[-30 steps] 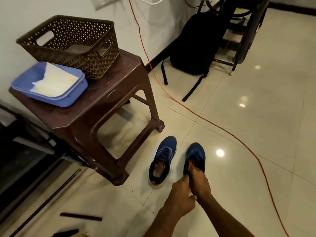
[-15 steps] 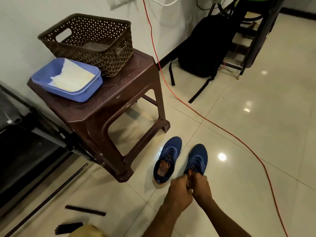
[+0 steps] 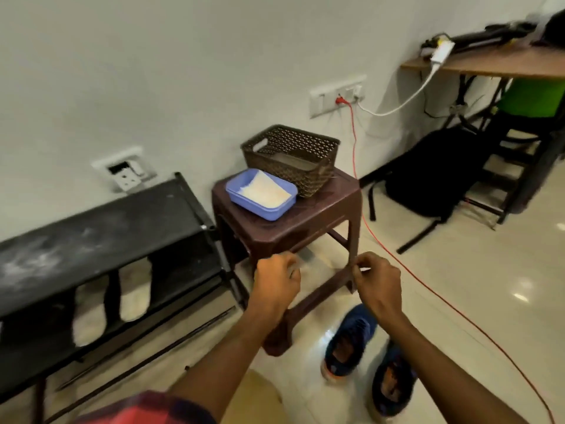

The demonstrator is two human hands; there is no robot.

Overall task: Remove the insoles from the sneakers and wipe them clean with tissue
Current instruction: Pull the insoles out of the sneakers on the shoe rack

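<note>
Two blue sneakers stand on the tiled floor at the lower right, the left sneaker [image 3: 348, 344] and the right sneaker [image 3: 393, 381], both showing an orange-brown inside. My left hand [image 3: 275, 283] and my right hand [image 3: 379, 283] are raised above them in front of the brown stool [image 3: 305, 221], about a shoe's length apart, fingers closed. A thin grey sliver [image 3: 305, 255] shows by my left hand. It looks like an insole seen edge-on, blurred. White tissue [image 3: 263, 189] lies in a blue tray [image 3: 275, 214] on the stool.
A brown woven basket [image 3: 290, 154] sits behind the tray on the stool. A black shoe rack [image 3: 91, 240] stands at the left against the wall. A red cable [image 3: 428, 289] crosses the floor on the right, and a black backpack [image 3: 434, 179] leans near a desk.
Both hands have left the right sneaker's opening and risen in front of the stool, spreading apart. The view has tilted up, showing the wall and shoe rack.
</note>
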